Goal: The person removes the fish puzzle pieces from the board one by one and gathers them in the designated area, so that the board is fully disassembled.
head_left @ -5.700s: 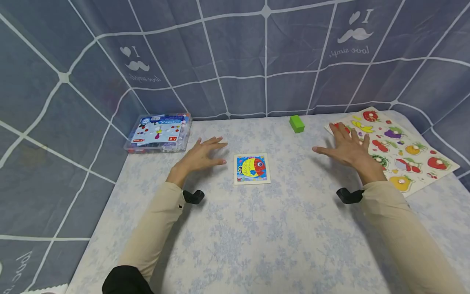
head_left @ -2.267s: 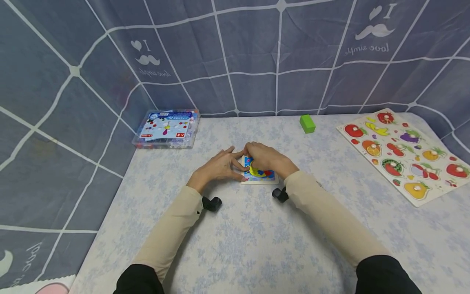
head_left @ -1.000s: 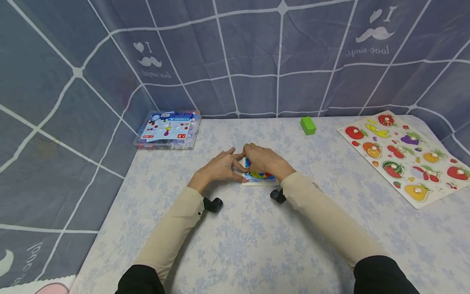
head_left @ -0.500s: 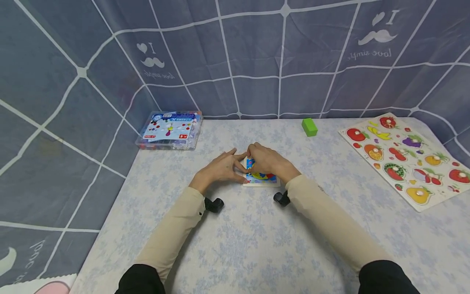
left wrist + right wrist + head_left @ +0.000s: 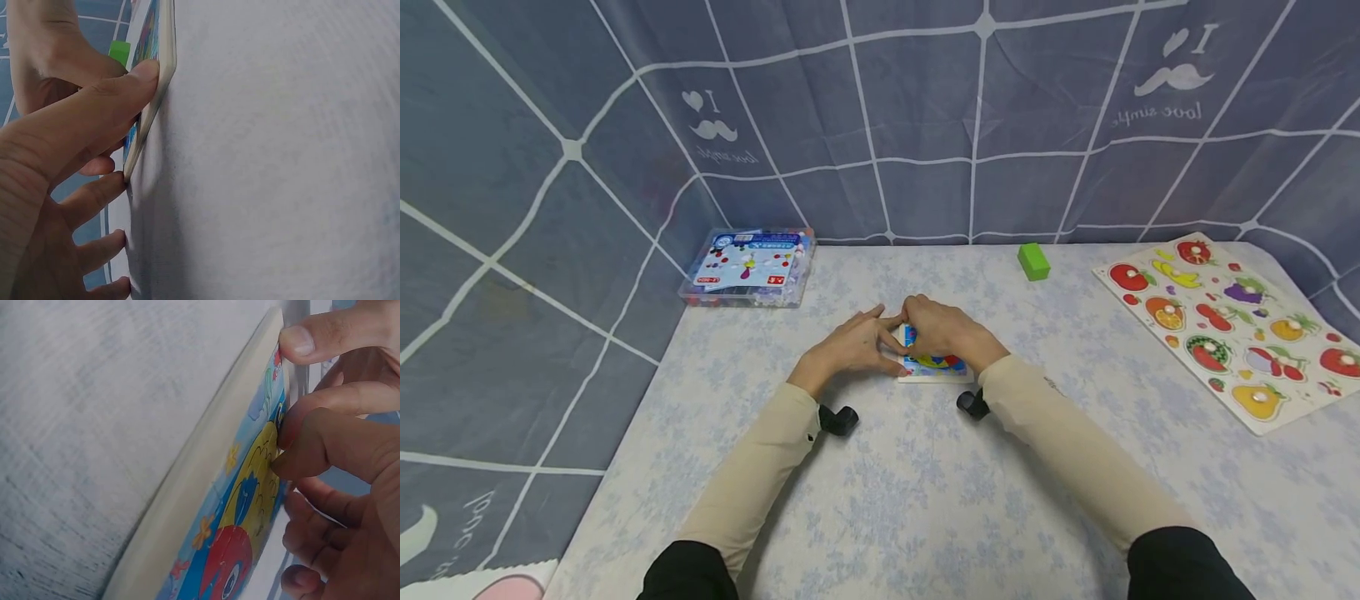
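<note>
A small square fish jigsaw puzzle (image 5: 934, 363) with a pale frame lies on the table in the middle of the head view, partly covered by both hands. The left hand (image 5: 848, 343) holds its left side, the thumb (image 5: 142, 76) pressing the near corner and another finger at the far corner, more fingertips resting on the tabletop. Bent over the upper left of the puzzle, the right hand (image 5: 946, 327) has its thumb on the yellow fish body (image 5: 261, 450), the other fingers curled near the far edge. Any loosened piece under these fingertips is hidden.
A green block (image 5: 1033, 262) stands at the back, right of centre. To the right lies a fruit picture board (image 5: 1240, 333). A clear plastic case (image 5: 748, 268) of small parts sits at the back left. A grey-blue checked curtain (image 5: 917, 100) hangs behind the table.
Both hands were spread wide and apart from the puzzle at first. They have since come together on it, the right moving far leftward. Over the last second they have barely moved.
</note>
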The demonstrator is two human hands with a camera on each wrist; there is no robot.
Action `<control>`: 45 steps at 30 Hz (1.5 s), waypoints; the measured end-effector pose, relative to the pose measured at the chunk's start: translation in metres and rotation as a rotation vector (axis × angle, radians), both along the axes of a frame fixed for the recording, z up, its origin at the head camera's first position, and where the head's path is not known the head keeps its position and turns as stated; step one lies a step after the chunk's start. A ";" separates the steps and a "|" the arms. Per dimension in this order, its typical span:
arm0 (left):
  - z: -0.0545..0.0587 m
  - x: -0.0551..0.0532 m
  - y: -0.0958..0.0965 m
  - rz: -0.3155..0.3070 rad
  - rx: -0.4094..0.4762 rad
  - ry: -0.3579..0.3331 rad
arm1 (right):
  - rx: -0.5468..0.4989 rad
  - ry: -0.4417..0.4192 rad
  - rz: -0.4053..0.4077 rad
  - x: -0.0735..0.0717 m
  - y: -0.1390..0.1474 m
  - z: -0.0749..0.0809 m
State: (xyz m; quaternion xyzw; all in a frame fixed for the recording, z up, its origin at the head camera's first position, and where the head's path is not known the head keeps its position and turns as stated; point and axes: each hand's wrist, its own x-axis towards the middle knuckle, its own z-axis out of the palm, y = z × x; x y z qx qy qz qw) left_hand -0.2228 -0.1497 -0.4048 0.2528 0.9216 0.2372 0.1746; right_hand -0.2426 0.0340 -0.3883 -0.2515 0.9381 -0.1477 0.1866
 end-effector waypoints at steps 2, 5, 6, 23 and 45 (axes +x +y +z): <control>0.000 0.000 0.001 0.000 -0.002 -0.005 | 0.002 0.000 -0.004 0.000 0.000 -0.001; 0.000 0.000 0.001 0.004 -0.003 -0.006 | -0.006 0.003 -0.005 0.000 0.001 -0.001; 0.000 0.000 0.001 0.004 -0.003 -0.004 | -0.007 0.008 -0.007 0.000 0.001 -0.002; -0.001 0.000 0.001 -0.002 -0.005 0.000 | 0.021 0.035 0.029 0.001 -0.001 -0.001; -0.001 0.001 -0.001 -0.017 0.005 0.011 | 0.042 0.163 0.055 0.008 -0.006 -0.001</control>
